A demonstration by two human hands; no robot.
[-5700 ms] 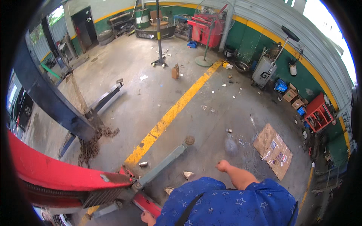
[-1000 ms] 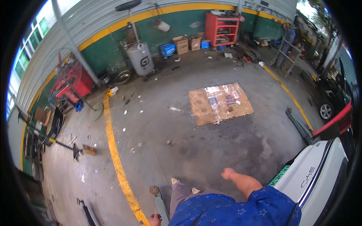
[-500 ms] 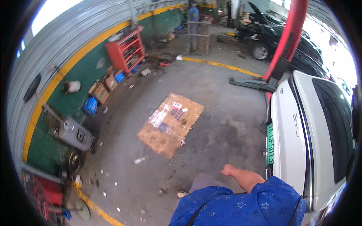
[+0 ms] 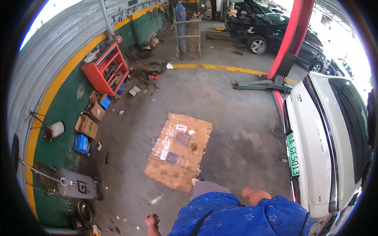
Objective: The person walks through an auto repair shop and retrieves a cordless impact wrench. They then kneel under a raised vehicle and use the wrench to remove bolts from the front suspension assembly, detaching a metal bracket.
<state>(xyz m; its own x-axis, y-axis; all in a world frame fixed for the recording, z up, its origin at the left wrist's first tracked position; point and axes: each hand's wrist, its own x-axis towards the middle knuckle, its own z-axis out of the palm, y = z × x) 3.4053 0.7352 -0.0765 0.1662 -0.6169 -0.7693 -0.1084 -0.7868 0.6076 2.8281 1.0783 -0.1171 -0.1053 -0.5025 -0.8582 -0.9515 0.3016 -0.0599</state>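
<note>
My left hand (image 4: 152,220) hangs low beside my body over the grey floor, its fingers loosely bent and a little apart, with nothing seen in them. On the other side, my right hand (image 4: 247,192) swings in front of my blue star-patterned shirt (image 4: 236,218); it is smeared by motion and its fingers cannot be made out. Neither hand touches anything around it. Ahead of me a flattened cardboard sheet (image 4: 185,151) lies on the floor, stained and with strips of tape. One foot (image 4: 194,181) is at its near edge.
A white car (image 4: 315,145) stands at the right, beside a red lift post (image 4: 289,43) with a grey lift arm (image 4: 256,84). Along the left wall are a red tool cart (image 4: 104,70), cardboard boxes (image 4: 86,126) and a grey tank (image 4: 78,184). A black car (image 4: 271,31) is farther back.
I have moved forward, and the cardboard sheet is closer to my feet. My left hand has come into view at the bottom. The red cart and boxes have shifted left in view.
</note>
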